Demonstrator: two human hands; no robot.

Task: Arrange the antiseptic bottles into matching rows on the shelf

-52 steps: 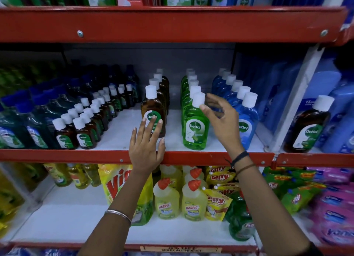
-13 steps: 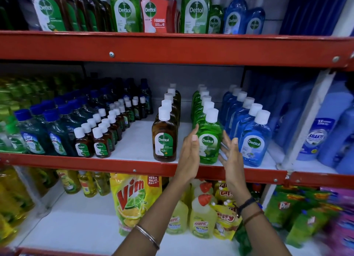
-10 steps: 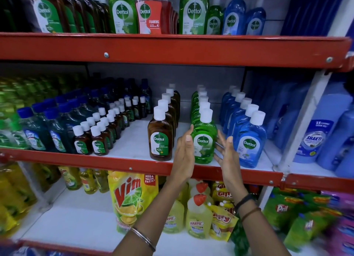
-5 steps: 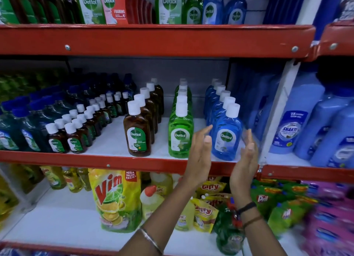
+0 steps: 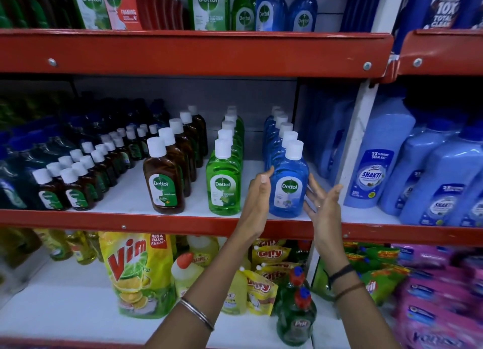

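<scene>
Both hands are raised to the middle shelf [image 5: 183, 224], fingers straight and held together, palms facing each other. L hand [image 5: 257, 205] is set just beside the left face of the front blue bottle [image 5: 288, 189]; R hand [image 5: 322, 205] is set at its right side, fingertips at or near the bottle; contact can't be told. Nothing is gripped. Blue bottle is stood upright at the shelf's front edge, heading the blue row [image 5: 281, 134]. To its left are seen the green row [image 5: 227, 163], then the brown row [image 5: 170, 171], each run front to back w/ white caps. Further left, small brown bottles [image 5: 78, 184] are lined up in rows.
</scene>
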